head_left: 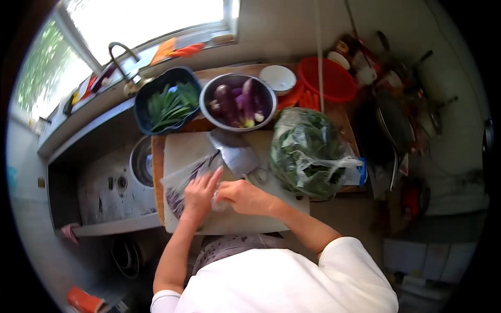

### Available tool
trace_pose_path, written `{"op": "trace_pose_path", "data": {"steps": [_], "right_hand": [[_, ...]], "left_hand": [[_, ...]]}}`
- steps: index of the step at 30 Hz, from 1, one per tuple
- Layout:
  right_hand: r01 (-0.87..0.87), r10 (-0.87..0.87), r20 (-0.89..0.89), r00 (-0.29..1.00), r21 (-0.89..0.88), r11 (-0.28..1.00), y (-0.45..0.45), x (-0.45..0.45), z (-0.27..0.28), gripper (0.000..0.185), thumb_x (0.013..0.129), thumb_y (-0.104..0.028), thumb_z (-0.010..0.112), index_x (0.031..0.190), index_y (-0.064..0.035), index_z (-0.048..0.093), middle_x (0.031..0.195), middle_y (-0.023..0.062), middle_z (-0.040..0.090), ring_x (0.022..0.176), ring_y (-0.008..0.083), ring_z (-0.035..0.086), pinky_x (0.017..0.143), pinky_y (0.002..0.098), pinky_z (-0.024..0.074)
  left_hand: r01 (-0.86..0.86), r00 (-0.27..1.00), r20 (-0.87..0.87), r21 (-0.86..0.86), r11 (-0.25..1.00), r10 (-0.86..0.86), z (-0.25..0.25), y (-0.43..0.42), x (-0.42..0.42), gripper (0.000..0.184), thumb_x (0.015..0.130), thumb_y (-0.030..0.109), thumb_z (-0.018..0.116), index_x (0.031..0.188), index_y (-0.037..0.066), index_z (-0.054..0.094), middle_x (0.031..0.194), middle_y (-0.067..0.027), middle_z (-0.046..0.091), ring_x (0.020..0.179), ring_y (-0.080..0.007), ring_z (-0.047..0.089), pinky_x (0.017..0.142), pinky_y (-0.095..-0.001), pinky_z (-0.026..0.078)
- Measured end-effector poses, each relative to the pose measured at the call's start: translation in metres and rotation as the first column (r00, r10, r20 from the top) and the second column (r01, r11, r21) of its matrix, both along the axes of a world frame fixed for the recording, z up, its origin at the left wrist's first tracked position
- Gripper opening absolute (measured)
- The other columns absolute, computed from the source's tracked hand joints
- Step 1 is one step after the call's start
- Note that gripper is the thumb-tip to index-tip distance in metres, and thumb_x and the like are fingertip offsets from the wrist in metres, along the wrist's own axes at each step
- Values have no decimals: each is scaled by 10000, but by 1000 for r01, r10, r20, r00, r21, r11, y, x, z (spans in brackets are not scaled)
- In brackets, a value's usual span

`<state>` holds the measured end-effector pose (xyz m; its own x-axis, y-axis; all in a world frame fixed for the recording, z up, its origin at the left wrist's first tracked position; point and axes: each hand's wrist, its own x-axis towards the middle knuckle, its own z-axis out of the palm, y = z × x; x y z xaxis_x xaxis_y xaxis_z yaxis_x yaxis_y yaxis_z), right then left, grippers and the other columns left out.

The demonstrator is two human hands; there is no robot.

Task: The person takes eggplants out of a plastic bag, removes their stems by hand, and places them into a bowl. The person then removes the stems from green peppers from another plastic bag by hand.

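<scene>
the clear plastic bag of dark purple pieces lies on the white cutting board, its long axis running roughly seven to one o'clock. the left hand is nearer, overlapping the bag, most of which shows toward ten o'clock, its fingers straight, slightly parted, without a visible grip. the right hand sits at four o'clock from the bag, fingers curled; blur hides whether they pinch plastic.
</scene>
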<state>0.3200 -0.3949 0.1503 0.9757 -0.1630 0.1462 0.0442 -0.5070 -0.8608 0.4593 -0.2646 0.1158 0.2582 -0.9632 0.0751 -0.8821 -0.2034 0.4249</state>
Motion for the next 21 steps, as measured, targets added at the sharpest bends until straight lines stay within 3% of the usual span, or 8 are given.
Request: {"op": "trace_pose_path", "data": {"steps": [4, 6, 9, 12, 13, 15, 16, 21], "right_hand": [[298, -312, 19, 950, 248, 922, -28, -38, 12, 180, 754, -24, 648, 931, 6, 645, 892, 138, 649, 821, 278, 644, 753, 337, 511], [248, -248, -16, 969, 96, 964, -30, -62, 5, 201, 750, -29, 646, 948, 2, 642, 886, 138, 650, 814, 272, 644, 749, 341, 508], [276, -273, -45, 961, 124, 953, -27, -85, 2, 200, 755, -21, 658, 954, -4, 645, 882, 122, 650, 788, 238, 644, 713, 324, 511], [522, -539, 71, 840, 172, 836, -25, -106, 23, 119, 764, -12, 658, 883, -12, 660, 832, 110, 656, 753, 199, 646, 660, 303, 505], [668, -675, 129, 726, 97, 737, -31, -116, 26, 88, 763, -10, 662, 851, -16, 663, 796, 96, 655, 708, 177, 636, 626, 288, 495], [861, -854, 176, 490, 57, 506, -42, -145, 33, 67, 769, -4, 661, 833, -21, 660, 763, 69, 647, 649, 139, 607, 578, 266, 475], [917, -896, 210, 392, -3, 400, -45, -160, 44, 26, 796, -34, 625, 819, -24, 626, 777, 126, 629, 665, 274, 628, 596, 349, 492], [826, -931, 59, 360, -484, 289, -76, -217, 15, 207, 761, -9, 641, 967, 1, 624, 1000, 155, 621, 937, 346, 590, 802, 411, 477]], "left_hand": [[-108, 992, 31, -299, 948, 122, 16, 14, 21, 217, 720, 36, 572, 929, 21, 628, 832, -169, 647, 783, -342, 631, 673, -390, 498], [-207, 976, 25, -218, 954, 218, 28, 24, 28, 171, 748, 20, 554, 907, -2, 615, 766, -152, 638, 708, -281, 636, 638, -347, 492], [-416, 861, -447, -341, 843, 243, 51, 6, 32, 108, 830, 22, 547, 911, -2, 614, 686, -19, 582, 656, -89, 546, 594, -251, 436], [-238, 939, -312, -272, 932, 149, 81, -18, 20, 135, 805, -19, 549, 921, -5, 617, 689, -44, 606, 640, -111, 546, 580, -267, 435], [-116, 974, -215, -196, 974, 73, 70, -23, 24, 171, 779, -31, 559, 936, 6, 614, 710, -110, 626, 616, -209, 588, 582, -301, 451], [170, 976, -156, 108, 980, -152, 54, -26, 27, 363, 705, -33, 619, 1061, 40, 610, 939, -186, 614, 908, -357, 597, 802, -373, 478], [376, 925, -140, 220, 900, -352, 58, -30, 24, 481, 679, -23, 654, 1149, 56, 592, 1051, -192, 602, 1051, -378, 568, 902, -393, 462], [673, 728, -270, 104, 732, -631, 146, -62, -26, 793, 657, 35, 729, 1377, 118, 406, 1339, -151, 470, 1266, -349, 417, 1040, -407, 366]]}}
